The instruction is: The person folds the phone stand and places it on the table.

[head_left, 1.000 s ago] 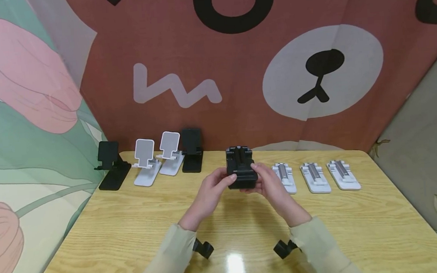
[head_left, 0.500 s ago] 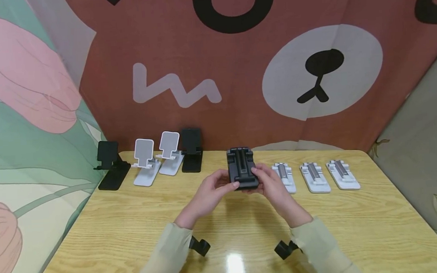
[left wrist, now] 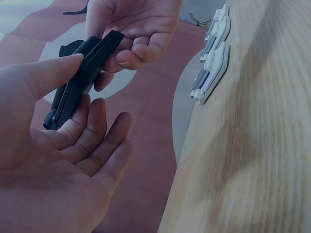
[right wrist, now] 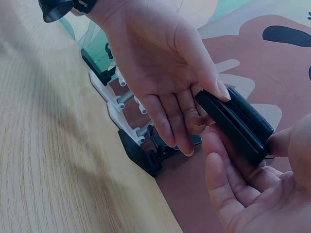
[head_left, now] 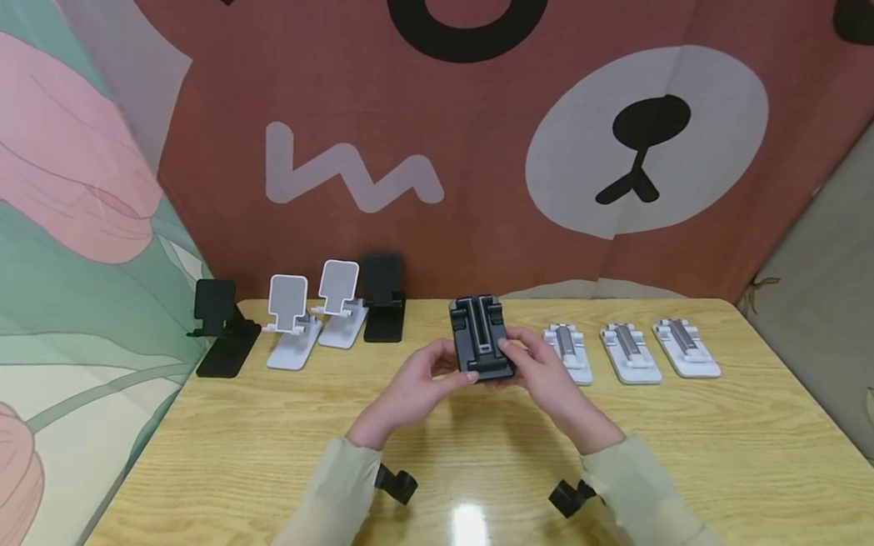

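Observation:
A black folding phone stand, folded flat, is held above the table between both hands. The left hand pinches its left edge, thumb on the front face and fingers behind. On the other side the right hand grips the right edge, its thumb on the front near the lower corner. The left wrist view shows the folded stand edge-on, clear of the tabletop. In the right wrist view the stand also appears edge-on, with fingertips of both hands beneath it.
Several unfolded phone stands line the back left of the wooden table: black, white, white and black. Three folded white stands lie at the right. A printed cloth hangs behind.
The black stand has tilted so its front face, with the central slot, shows more fully toward the head camera. Both hands keep hold of it; the left forearm has shifted slightly left.

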